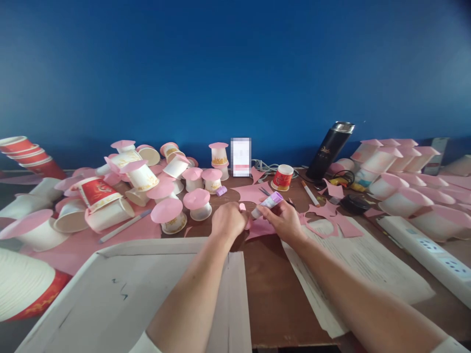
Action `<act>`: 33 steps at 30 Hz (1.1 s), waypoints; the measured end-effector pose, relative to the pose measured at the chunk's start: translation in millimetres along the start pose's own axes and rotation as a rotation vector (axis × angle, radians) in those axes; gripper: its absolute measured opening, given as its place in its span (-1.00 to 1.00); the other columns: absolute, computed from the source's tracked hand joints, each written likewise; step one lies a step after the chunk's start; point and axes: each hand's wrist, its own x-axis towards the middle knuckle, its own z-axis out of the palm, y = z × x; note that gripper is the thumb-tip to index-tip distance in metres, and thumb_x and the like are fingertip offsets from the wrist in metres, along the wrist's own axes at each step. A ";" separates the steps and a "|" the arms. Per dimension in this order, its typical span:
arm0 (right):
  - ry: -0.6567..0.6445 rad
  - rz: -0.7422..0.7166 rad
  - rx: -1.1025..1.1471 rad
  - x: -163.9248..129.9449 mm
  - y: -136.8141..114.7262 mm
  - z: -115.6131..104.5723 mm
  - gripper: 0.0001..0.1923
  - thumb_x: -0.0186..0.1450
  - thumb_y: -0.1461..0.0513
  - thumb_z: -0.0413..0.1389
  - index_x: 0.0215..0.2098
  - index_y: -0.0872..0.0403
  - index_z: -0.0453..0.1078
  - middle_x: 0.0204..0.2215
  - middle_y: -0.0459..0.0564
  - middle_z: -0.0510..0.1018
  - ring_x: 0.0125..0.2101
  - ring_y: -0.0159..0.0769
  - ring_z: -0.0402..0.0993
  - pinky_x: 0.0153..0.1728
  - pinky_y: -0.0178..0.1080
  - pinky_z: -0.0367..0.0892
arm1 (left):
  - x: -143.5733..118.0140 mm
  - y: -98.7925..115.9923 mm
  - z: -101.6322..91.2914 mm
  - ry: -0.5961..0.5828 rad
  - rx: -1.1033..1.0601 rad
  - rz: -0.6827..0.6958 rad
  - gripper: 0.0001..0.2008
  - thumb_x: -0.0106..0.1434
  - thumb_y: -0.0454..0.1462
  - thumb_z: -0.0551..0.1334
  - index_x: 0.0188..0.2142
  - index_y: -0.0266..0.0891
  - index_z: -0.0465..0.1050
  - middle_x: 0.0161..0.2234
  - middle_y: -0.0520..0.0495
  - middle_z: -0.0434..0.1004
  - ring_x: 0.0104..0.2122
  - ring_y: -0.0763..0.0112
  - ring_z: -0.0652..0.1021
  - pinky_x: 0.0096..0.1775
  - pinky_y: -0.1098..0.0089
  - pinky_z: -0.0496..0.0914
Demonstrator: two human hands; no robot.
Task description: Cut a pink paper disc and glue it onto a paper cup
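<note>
My right hand (283, 218) grips a glue stick (268, 203) with a purple end and a pale tube, tilted down to the left. Close beside it, my left hand (228, 220) is closed, its fingers mostly hidden from me; what it holds, if anything, does not show. Pink paper (261, 229) lies beneath and between both hands. A small purple cap (221, 190) rests on the table beyond my left hand. Past the glue stick stand a red paper cup (282, 177) and a pair of scissors (264, 191), partly covered.
Paper cups with pink paper tops (169, 215) crowd the left; more stacked ones (408, 191) fill the right. A white box lid (147, 294) lies in front left. A black thermos (329, 152), power strip (430, 250), printed sheets (353, 264) and pink scraps (348, 225) sit rightward.
</note>
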 end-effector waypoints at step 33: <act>-0.163 -0.066 -0.410 -1.5 6.2 9.0 -0.71 0.23 0.02 0.14 -0.22 0.04 0.45 -0.40 -0.04 0.58 -0.42 -0.25 0.45 -0.40 -0.30 0.22 | 7.5 -11.4 14.6 -0.012 -0.042 0.050 -0.68 0.24 0.00 0.08 -0.36 -0.14 0.45 -0.35 -0.11 0.61 -0.29 0.21 0.57 -0.34 0.36 0.31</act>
